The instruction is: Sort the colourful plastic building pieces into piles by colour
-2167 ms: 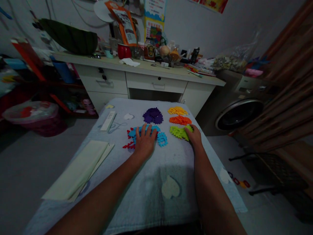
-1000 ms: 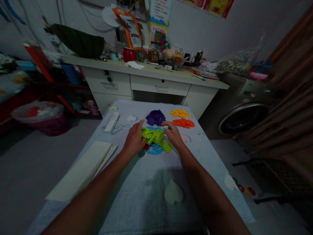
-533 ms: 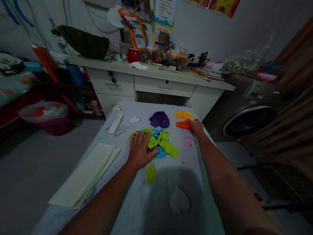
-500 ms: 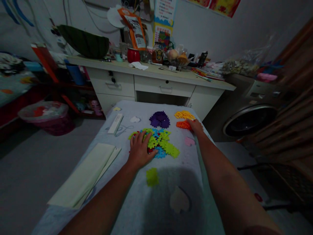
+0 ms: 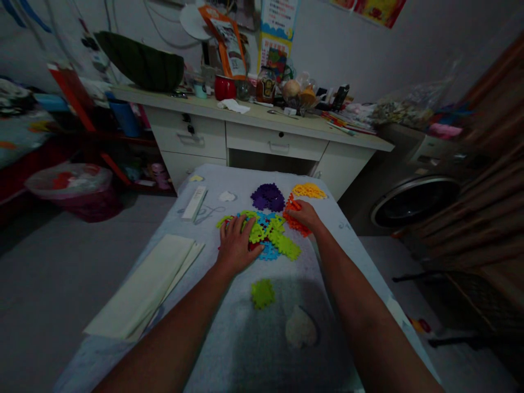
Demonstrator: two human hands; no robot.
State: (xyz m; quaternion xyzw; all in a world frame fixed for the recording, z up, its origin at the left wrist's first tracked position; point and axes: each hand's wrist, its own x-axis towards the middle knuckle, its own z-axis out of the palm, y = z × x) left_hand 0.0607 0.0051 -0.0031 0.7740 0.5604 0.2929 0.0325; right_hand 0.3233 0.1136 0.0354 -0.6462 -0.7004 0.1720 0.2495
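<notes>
My left hand (image 5: 236, 244) lies flat with fingers spread on a mixed heap of green, blue and red puzzle-like pieces (image 5: 270, 234) on a towel-covered table (image 5: 229, 327). My right hand (image 5: 305, 215) is cupped over a bunch of orange pieces (image 5: 291, 217) at the heap's right edge. A purple pile (image 5: 268, 196) and a yellow pile (image 5: 308, 190) sit just beyond. One loose green piece (image 5: 262, 293) lies nearer to me.
Folded pale cloth (image 5: 147, 284) lies at the table's left, a white stick-like box (image 5: 194, 196) further back. A cluttered white desk (image 5: 262, 131) stands behind, a washing machine (image 5: 413, 191) to the right, a red bin (image 5: 69, 188) to the left.
My right hand pushed the green pile into the blue and red heap, then reached to the orange pile and dragged it left toward the heap. A green piece fell nearer to me.
</notes>
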